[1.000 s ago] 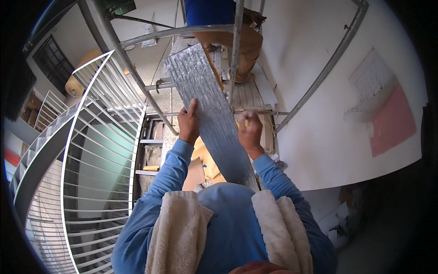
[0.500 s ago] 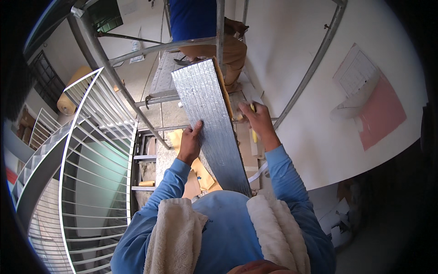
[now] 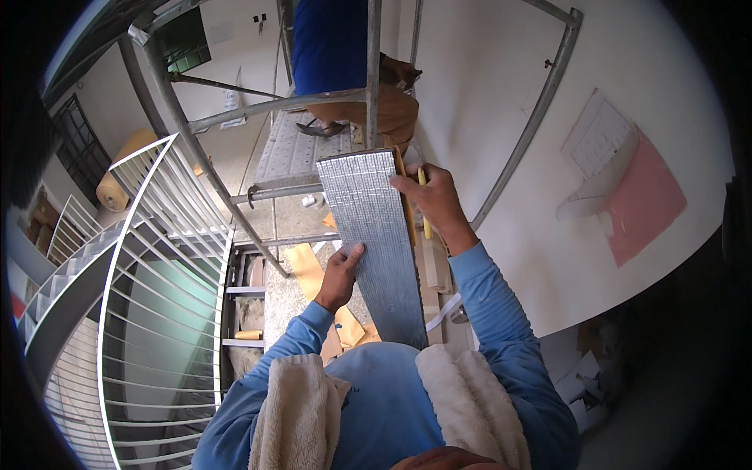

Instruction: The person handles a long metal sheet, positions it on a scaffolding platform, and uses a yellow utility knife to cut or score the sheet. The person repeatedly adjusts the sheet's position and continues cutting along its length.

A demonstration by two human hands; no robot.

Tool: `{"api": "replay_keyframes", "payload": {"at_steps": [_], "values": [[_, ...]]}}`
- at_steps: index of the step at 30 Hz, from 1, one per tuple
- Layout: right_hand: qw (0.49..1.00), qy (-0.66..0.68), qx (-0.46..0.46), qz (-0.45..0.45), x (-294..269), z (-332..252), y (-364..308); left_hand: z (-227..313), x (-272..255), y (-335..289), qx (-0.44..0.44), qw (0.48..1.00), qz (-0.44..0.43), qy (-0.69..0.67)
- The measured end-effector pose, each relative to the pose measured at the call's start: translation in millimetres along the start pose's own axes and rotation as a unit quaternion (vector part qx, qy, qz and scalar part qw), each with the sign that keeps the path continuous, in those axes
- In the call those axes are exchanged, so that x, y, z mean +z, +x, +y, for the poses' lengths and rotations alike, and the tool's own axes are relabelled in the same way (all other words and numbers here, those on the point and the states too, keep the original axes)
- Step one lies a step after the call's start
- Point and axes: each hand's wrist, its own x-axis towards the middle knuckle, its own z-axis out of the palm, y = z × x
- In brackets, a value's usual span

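The left hand (image 3: 338, 276) grasps the left edge of a long, rectangular, silver foil-faced panel (image 3: 372, 235) slanting before the torso, while the right hand (image 3: 439, 202) pinches its upper right edge with a slim yellow stick-shaped tool (image 3: 428, 229) tucked in the fingers. This divided right-hand grip could let the tool slip or mark the foil. Should that pinch loosen, the panel could pivot about the left hand and knock the grey metal tube scaffold (image 3: 374, 86) beyond.
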Motion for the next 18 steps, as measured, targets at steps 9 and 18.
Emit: {"api": "replay_keyframes", "payload": {"at_steps": [9,18], "values": [[0.994,0.063,0.087,0.009,-39,78,-24,35,-70,37,0.148,0.9,0.105,0.396],[0.946,-0.051,0.188,-0.258,-49,215,-194,137,-179,81,0.006,0.973,0.123,-0.195]]}}
